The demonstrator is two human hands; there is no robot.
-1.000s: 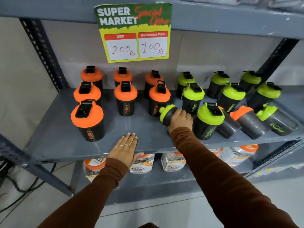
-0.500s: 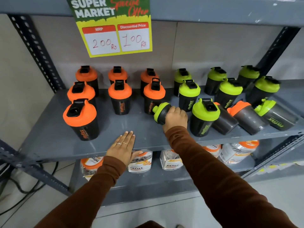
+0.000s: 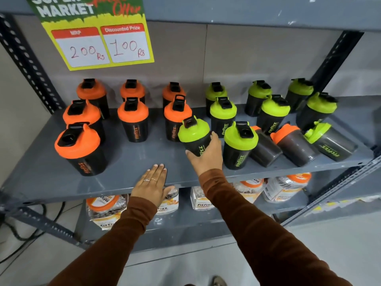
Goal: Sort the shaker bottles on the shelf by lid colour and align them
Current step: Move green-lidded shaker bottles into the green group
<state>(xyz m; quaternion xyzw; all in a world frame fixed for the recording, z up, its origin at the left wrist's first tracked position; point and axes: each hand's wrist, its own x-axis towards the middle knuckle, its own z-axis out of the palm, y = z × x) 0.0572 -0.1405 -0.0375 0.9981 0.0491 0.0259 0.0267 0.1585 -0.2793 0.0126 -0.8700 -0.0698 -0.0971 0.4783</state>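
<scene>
Black shaker bottles stand on a grey shelf (image 3: pixel 51 182). Several orange-lidded ones (image 3: pixel 132 112) fill the left half, the nearest (image 3: pixel 77 145) at the front left. Several green-lidded ones (image 3: pixel 223 109) stand on the right. My right hand (image 3: pixel 208 155) grips a green-lidded bottle (image 3: pixel 193 131), nearly upright, leaning left, in front of the orange group's right column. My left hand (image 3: pixel 153 183) lies flat on the shelf's front edge, fingers together, holding nothing. At the front right three bottles lie tipped: two orange-lidded (image 3: pixel 285 134), (image 3: pixel 255 129) and one green-lidded (image 3: pixel 317 132).
A yellow price sign (image 3: pixel 99 42) hangs from the upper shelf. Clear jars with orange lids (image 3: pixel 103 203) and boxes sit on the lower shelf. Perforated steel posts (image 3: pixel 26 62) frame both sides. Cables lie on the floor at the left.
My right hand has raised the green-lidded bottle from lying on its side to almost upright. The camera has moved closer and lower. My left hand stays on the shelf edge.
</scene>
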